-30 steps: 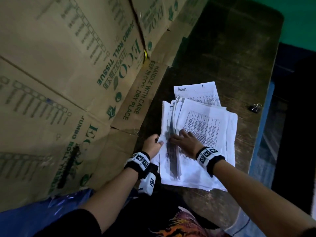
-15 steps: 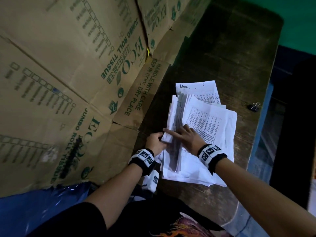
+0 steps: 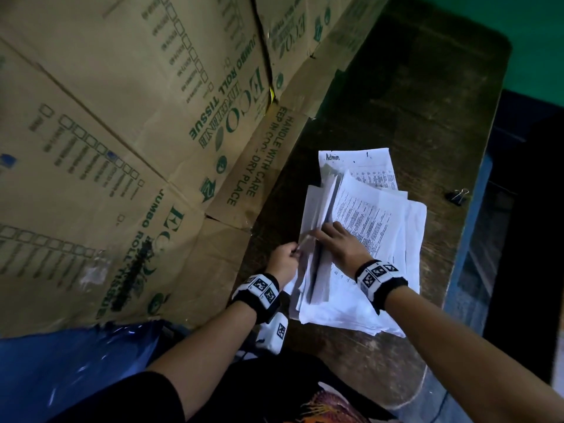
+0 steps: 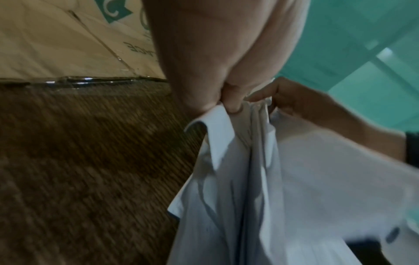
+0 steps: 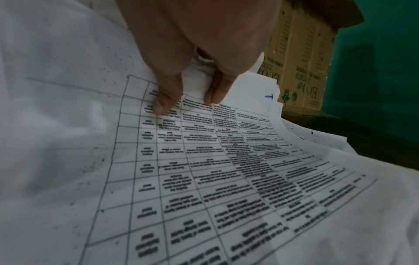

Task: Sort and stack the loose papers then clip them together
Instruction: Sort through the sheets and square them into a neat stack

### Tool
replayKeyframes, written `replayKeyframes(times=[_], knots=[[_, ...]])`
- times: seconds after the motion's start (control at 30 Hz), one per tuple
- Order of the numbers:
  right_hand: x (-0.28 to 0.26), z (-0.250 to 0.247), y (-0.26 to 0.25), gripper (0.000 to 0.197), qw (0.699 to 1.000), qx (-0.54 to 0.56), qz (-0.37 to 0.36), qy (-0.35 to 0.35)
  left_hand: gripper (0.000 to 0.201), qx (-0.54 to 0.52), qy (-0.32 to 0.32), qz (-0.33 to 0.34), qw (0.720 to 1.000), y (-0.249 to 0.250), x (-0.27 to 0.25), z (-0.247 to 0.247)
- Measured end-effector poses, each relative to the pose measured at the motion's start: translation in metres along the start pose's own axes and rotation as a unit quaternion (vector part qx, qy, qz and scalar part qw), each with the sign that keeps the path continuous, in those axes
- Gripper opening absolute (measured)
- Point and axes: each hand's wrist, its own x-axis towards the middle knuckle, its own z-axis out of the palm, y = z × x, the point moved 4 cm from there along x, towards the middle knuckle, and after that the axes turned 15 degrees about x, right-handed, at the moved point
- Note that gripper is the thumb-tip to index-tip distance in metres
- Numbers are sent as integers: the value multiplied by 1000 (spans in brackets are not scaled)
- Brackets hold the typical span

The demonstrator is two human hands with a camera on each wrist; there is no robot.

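A loose pile of white printed papers [image 3: 375,239] lies on a dark wooden table [image 3: 412,102]. My left hand [image 3: 287,259] pinches the raised left edges of several sheets between thumb and fingers [image 4: 231,105]. My right hand [image 3: 335,242] lies on top of the pile and reaches to the same edge. Its thumb [image 5: 163,104] presses a sheet printed with a table [image 5: 226,170], and a fold of paper sits between thumb and fingers. A black binder clip [image 3: 457,196] lies apart from the pile near the table's right edge.
Flattened cardboard boxes [image 3: 137,132] printed "JUMBO ROLL TISSUE" stand along the table's left side and reach the pile's left corner. Blue plastic sheeting [image 3: 61,377] lies at the lower left. The table's right edge [image 3: 476,209] drops to a dark floor.
Both hands have moved slightly up the pile's left edge. The left-hand sheets stand higher and are fanned further apart than a second ago.
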Motion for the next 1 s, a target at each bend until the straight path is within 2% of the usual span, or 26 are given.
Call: replayKeyframes(times=[0.07, 0.2, 0.23, 0.33, 0.4, 0.47, 0.53, 0.6, 0.67, 0.73, 0.83, 0.9, 0.93, 0.97, 1.0], knots=[[0, -4, 0, 43, 1000, 2, 0, 11, 21, 11, 22, 1, 1000, -1, 0, 2], [-1, -17, 11, 23, 999, -5, 2, 37, 25, -31, 43, -58, 997, -10, 0, 4], [-1, -23, 13, 23, 999, -10, 3, 32, 27, -30, 47, -69, 996, -13, 0, 5], [6, -44, 11, 39, 999, -27, -15, 31, 19, -19, 54, -92, 994, -14, 2, 12], [16, -51, 4, 38, 997, -55, -43, 25, 25, -26, 53, -118, 991, -12, 3, 18], [27, -45, 1, 31, 996, -74, -50, -13, 29, -18, 44, -141, 989, -10, 1, 21], [39, -30, -1, 19, 993, -89, -39, -68, 32, 37, 20, -146, 988, -11, -1, 22], [47, -13, 0, 13, 986, -91, 9, -140, 39, 113, -13, -127, 985, -13, -2, 21], [48, 3, 2, 22, 979, -84, 53, -175, 52, 128, -37, -98, 986, -12, -3, 20], [42, 13, 2, 46, 977, -87, 81, -175, 62, 98, -57, -92, 989, -9, -4, 18], [23, 14, 3, 94, 988, -72, 93, -103, 49, 34, -40, -104, 993, -3, -2, 13], [0, -4, 18, 99, 987, -25, 158, 34, 44, 10, -26, -96, 995, 1, 3, 8], [-18, -15, 33, 93, 968, 0, 230, 101, 44, 9, -24, -92, 995, 3, 6, 6], [-40, -23, 51, 85, 933, 24, 328, 147, 45, 16, -23, -87, 996, 5, 9, 5], [-67, -26, 71, 77, 882, 53, 436, 172, 45, 35, -27, -85, 995, 8, 11, 5]])
